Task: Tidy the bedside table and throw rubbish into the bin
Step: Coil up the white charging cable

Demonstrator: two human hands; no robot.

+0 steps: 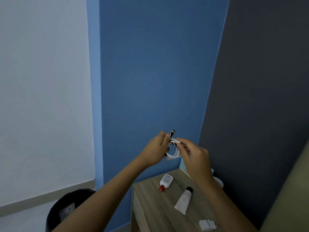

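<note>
I had both grips, left hand and right hand, pinched on the white cable coil. Best to tuck the end tight, then set it on the bench.

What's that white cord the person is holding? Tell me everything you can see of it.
The white cable is thin, smooth and plastic-looking, wound into a small round coil of several loops. It hangs in the air above the far end of the bedside table, pinched between the left hand and the right hand. One end sticks out on top.
</note>
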